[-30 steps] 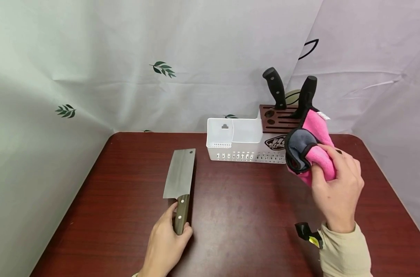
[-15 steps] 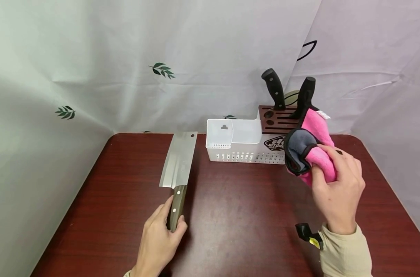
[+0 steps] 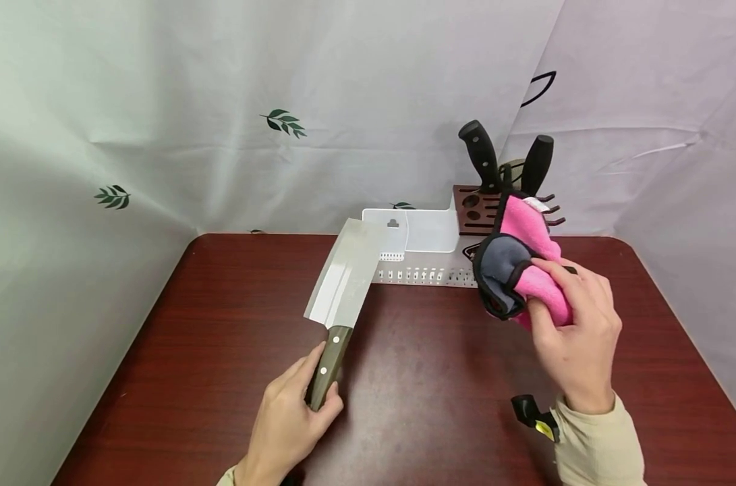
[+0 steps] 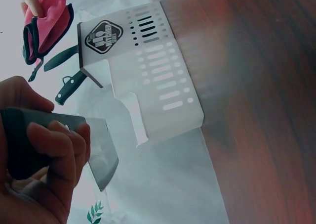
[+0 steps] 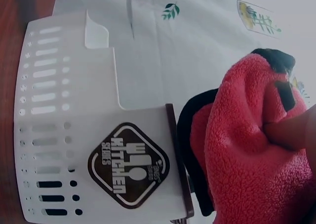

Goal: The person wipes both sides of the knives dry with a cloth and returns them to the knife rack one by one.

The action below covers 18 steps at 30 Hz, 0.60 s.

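Note:
My left hand (image 3: 291, 408) grips the brown handle of a cleaver (image 3: 348, 270), its broad blade raised and pointing away, in front of the left end of a white knife holder (image 3: 428, 229). In the left wrist view the fingers curl round the cleaver's handle (image 4: 44, 127). At the right, my right hand (image 3: 577, 327) pinches a bunched pink and grey cloth (image 3: 528, 223) with black edging. The cloth hangs before the holder's right end and hides part of it. Two black-handled knives, a left knife (image 3: 480, 152) and a right knife (image 3: 538, 162), stand in the brown slotted top (image 3: 472, 216).
All this is over a dark red-brown table (image 3: 428, 378) with rounded far corners. A whitish curtain (image 3: 222, 135) with leaf prints hangs behind and at both sides. A black wrist camera (image 3: 534, 415) juts from the right sleeve.
The cleaver has risen from the table, moved away from me and then right, and its blade now overlaps the holder's left end. The right hand and cloth have shifted slightly left.

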Each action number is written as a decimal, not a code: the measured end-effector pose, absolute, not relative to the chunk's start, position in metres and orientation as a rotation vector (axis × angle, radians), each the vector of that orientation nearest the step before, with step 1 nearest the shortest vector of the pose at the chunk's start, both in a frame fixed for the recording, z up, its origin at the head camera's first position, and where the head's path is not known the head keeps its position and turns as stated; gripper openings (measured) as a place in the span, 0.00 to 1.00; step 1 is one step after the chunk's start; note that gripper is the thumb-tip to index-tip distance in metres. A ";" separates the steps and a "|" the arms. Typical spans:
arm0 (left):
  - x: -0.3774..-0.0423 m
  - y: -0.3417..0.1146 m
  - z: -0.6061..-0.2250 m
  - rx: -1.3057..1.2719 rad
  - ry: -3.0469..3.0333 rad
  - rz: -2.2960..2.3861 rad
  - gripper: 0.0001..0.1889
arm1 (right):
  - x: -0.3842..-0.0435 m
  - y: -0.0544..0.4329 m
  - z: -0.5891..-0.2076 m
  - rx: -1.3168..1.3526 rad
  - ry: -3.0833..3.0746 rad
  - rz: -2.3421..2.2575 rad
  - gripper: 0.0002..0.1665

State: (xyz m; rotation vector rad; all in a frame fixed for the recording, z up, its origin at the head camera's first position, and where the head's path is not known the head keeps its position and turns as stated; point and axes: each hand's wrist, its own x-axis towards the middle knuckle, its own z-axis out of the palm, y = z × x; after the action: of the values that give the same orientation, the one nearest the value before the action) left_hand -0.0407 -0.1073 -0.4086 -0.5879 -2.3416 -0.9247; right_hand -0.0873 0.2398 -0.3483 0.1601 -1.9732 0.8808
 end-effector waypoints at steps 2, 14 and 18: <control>-0.042 -0.106 -0.408 -0.629 -2.332 -0.964 0.30 | -0.087 0.237 -0.348 0.200 -1.976 0.886 0.18; -0.041 -0.103 -0.412 -0.914 -2.315 -1.043 0.32 | -0.084 0.218 -0.350 0.468 -1.983 0.910 0.17; -0.042 -0.101 -0.414 -0.998 -2.315 -1.043 0.33 | -0.085 0.213 -0.350 0.581 -1.989 0.901 0.16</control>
State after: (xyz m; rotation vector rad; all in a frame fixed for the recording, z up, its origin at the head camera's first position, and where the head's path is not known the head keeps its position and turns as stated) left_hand -0.0416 -0.1012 -0.4137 -0.9985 -2.3155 -1.0428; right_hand -0.0854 0.2130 -0.3495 0.5814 -1.9893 0.9007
